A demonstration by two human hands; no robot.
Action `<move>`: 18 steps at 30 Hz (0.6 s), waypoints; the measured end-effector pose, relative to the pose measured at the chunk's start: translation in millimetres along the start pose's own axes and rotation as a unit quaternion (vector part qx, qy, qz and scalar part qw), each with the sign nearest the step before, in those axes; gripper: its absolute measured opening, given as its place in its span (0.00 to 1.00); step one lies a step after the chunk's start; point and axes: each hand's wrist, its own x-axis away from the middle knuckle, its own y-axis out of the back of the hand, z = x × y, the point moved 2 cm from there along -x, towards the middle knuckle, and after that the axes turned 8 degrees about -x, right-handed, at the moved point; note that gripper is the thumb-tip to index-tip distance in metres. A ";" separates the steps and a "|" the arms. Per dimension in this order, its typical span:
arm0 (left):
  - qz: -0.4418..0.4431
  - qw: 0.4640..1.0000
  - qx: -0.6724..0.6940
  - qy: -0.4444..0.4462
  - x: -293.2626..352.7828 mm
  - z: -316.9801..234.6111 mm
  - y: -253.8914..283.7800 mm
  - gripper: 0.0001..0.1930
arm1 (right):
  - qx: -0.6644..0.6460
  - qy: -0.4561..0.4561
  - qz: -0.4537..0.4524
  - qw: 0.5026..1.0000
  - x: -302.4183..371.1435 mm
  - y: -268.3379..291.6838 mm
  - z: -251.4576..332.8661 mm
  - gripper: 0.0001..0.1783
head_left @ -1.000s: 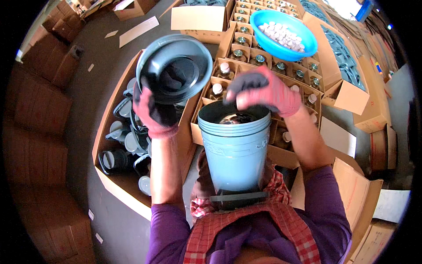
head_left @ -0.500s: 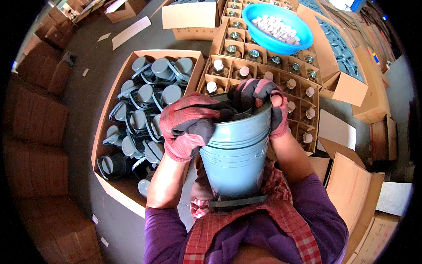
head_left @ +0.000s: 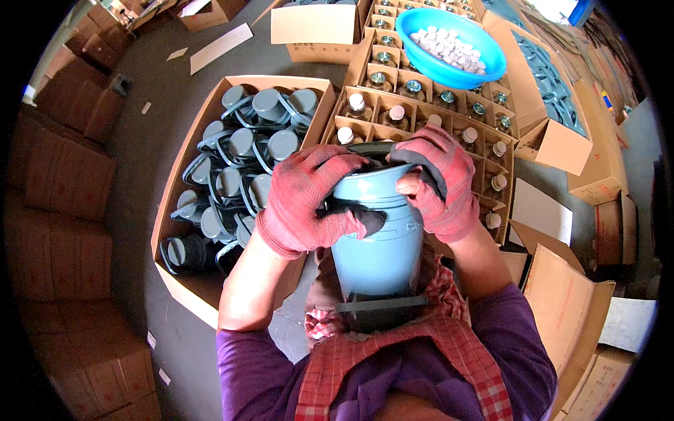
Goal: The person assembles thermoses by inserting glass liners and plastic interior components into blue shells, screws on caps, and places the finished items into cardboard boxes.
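Now my left hand (head_left: 309,200) and right hand (head_left: 446,186) curl tightly round the blue bucket (head_left: 379,259) mid-frame, seemingly fitting its top, needing even pressure.

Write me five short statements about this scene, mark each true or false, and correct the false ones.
1. The left hand and right hand both touch the blue bucket. True.
2. The round white pieces lie in a red tray. False: they lie in a blue basin.
3. Both hands are bare. False: both wear gloves.
4. Some bottles lack the pale caps seen on others. True.
5. The carton of grey pieces is left of the bucket. True.
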 end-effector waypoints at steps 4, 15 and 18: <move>-0.015 1.000 -0.006 0.000 0.7 -0.8 -2.4 0.30 | 0.018 -0.001 -0.012 1.000 0.9 -0.7 -0.8 0.16; 0.053 0.994 -0.087 0.039 -38.4 -44.8 13.4 0.33 | -0.694 -0.202 -0.087 0.686 12.1 -39.3 -63.3 0.37; 0.012 0.994 -0.105 0.008 -30.6 -41.5 -9.0 0.24 | -0.771 -0.211 -0.008 0.601 34.9 -76.9 -102.2 0.42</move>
